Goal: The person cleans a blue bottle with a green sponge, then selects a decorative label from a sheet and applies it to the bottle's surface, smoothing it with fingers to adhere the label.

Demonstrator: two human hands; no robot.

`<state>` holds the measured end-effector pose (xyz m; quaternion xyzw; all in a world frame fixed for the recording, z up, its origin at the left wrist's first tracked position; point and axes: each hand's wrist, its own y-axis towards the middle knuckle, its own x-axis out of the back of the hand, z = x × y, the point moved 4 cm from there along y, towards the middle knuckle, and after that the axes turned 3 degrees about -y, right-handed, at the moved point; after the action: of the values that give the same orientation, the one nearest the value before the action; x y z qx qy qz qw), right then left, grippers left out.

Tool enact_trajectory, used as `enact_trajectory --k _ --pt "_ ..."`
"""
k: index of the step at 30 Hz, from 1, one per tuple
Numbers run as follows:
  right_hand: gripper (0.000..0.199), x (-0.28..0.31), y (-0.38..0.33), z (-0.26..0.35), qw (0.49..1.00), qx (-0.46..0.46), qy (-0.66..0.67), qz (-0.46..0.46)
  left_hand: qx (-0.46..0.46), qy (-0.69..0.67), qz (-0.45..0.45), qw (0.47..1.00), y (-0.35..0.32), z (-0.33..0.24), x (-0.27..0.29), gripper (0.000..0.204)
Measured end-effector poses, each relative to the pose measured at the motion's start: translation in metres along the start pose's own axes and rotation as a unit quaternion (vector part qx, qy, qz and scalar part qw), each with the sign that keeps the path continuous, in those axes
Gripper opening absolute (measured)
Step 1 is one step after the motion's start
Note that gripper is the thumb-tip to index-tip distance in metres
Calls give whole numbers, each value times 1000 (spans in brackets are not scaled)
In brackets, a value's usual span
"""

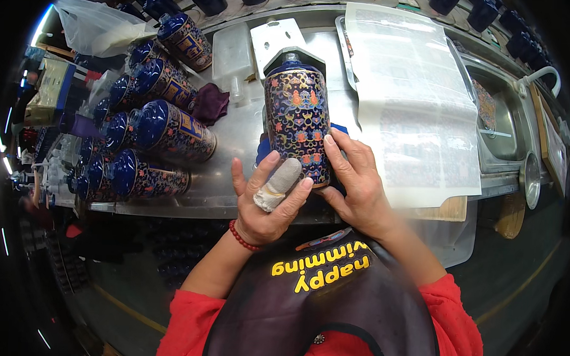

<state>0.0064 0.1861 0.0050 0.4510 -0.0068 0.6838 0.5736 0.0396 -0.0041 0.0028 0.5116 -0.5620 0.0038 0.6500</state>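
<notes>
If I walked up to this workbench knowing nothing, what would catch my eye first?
Most likely the dark blue bottle covered in bright floral patterns, lying mid-bench between the person's left hand and right hand; a grey wrap covers one left finger. Next, the heap of matching patterned bottles on their sides at the left of the metal bench. On the right lies a large sheet of pale printed film, beside a sink.
</notes>
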Motion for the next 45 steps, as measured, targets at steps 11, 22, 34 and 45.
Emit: enact_trajectory --k 11,22,34,45 --pt "80 -1 -1 -2 1000 -3 -2 0 82 -60 -38 994 -16 -2 4 33" --pt "85 -2 -3 -4 1000 -10 4 25 85 -108 -60 989 -27 -11 -7 41" --pt "73 20 6 -10 997 40 47 49 28 -85 -17 996 1 9 1 40" --pt "22 44 51 -33 991 -98 91 15 0 -92 47 995 74 52 5 57"
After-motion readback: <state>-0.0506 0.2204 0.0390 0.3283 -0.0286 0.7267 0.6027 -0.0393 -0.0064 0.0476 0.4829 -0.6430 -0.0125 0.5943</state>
